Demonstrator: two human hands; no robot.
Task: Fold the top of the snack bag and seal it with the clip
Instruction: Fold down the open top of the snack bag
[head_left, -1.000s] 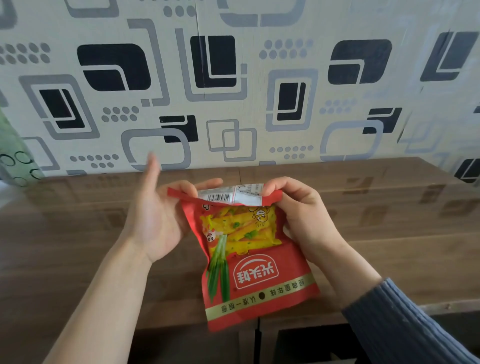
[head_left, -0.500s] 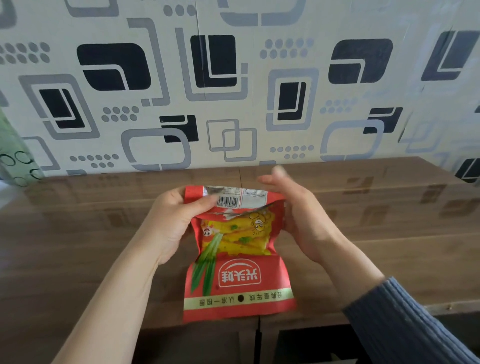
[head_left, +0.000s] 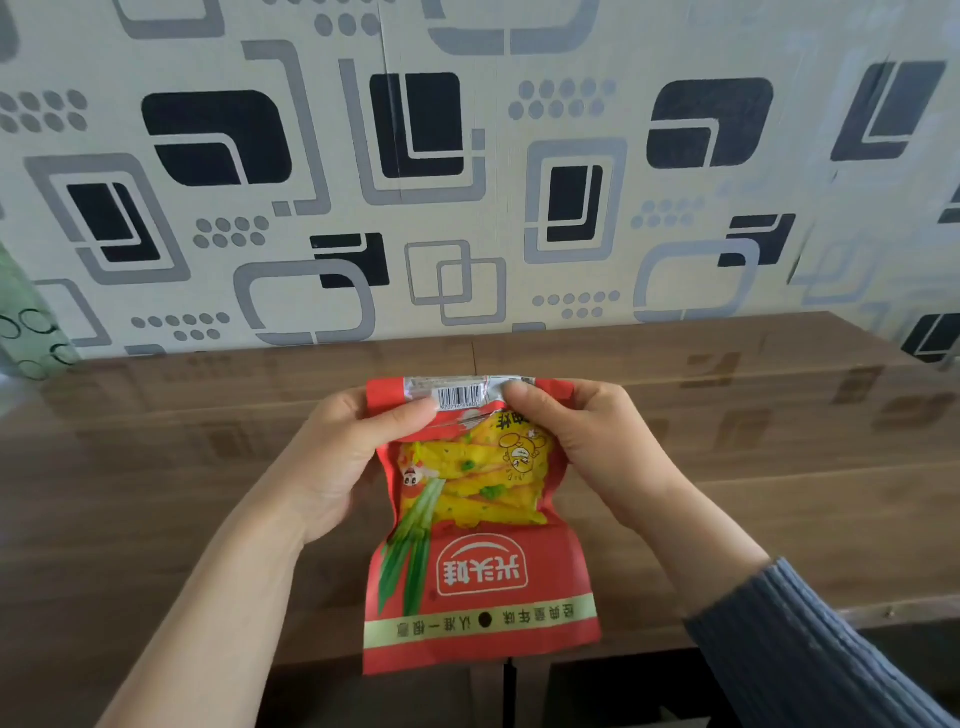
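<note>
Red plastic snack bag (head_left: 480, 525) was hanging upside down from both hands, its printed logo and the pale green strip of text reading inverted, and its lower edge was closest to the camera, dangling just past the front edge of the counter (head_left: 779, 493). A grey ribbed sleeve (head_left: 810, 649) covered the right forearm down in the corner, while the left forearm was bare.

Further up, the left hand (head_left: 337, 462) had its grip pinched on the bag's top left corner, thumb pressed across the front right below the barcode. The right hand (head_left: 587, 441) was grasping the top right corner the same way, thumb on the front, other fingers tucked behind. Between the two thumbs the top of the bag was already turned over toward the camera, so the silvery back panel with the barcode showed as a narrow band along the upper edge. Below that fold the yellow chips picture and green onion stalks looked a bit crumpled.

Behind the hands the brown wood-grain counter ran back to the wall (head_left: 467, 182), which was papered in a pale pattern of black and grey rounded squares and dots. At the far left edge something green with dark ring shapes (head_left: 26, 332) poked in, couldn't tell what it was.
</note>
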